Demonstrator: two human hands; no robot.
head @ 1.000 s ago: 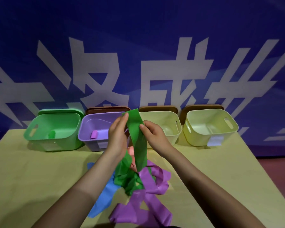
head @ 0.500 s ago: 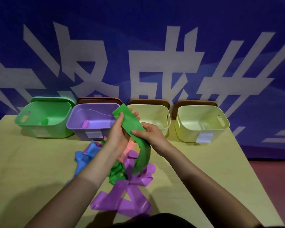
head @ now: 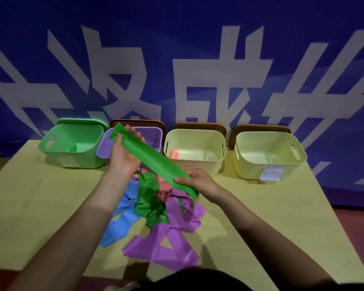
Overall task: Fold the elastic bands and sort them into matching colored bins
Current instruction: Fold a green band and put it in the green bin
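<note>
head | both hands (head: 124,153) pinch flat glossy green band (head: 151,159) taut

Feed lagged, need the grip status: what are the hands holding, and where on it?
Both hold one green band: left hand grips its far end, right hand pinches its near end.
</note>
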